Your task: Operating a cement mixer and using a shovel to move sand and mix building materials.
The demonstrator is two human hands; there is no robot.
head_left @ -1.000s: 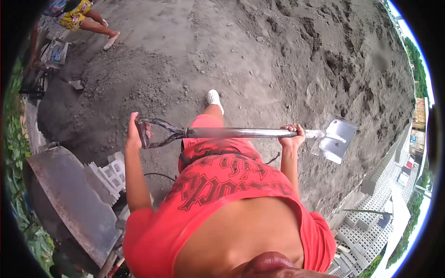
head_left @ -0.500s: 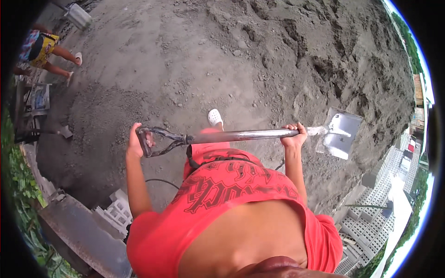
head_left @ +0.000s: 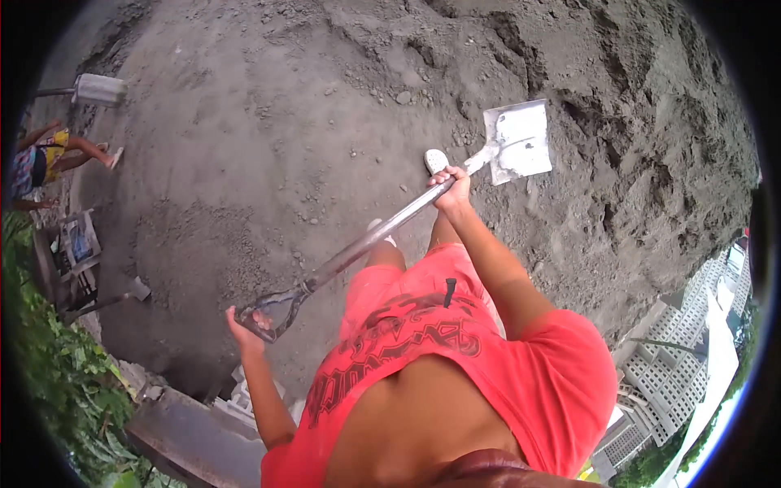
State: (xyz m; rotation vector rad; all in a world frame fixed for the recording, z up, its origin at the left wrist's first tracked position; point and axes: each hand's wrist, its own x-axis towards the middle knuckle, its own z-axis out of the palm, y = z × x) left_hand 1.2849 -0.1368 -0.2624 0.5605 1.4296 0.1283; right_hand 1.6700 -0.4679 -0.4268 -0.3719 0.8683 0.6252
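A shovel (head_left: 382, 230) lies slantwise across the view in front of me, its square metal blade (head_left: 517, 142) at the upper right and its dark D-shaped handle at the lower left. My left hand (head_left: 250, 325) is at the D-handle, fingers partly through its opening and partly hidden by it. Close to the blade, my right hand (head_left: 454, 187) wraps round the lower shaft. The bright blade looks bare and is beside the edge of a rough grey heap of sand or gravel (head_left: 618, 122).
Another person (head_left: 49, 159) in yellow shorts is at the far left, beside a long-handled tool with a pale blade (head_left: 99, 89). Hollow blocks (head_left: 675, 350) are stacked at the lower right. A metal sheet (head_left: 191, 435) and green plants (head_left: 73, 366) lie lower left.
The shovel has swung from nearly level to slanted, its blade moving up and left, its handle down. My right arm has reached forward, and my body has turned with a step.
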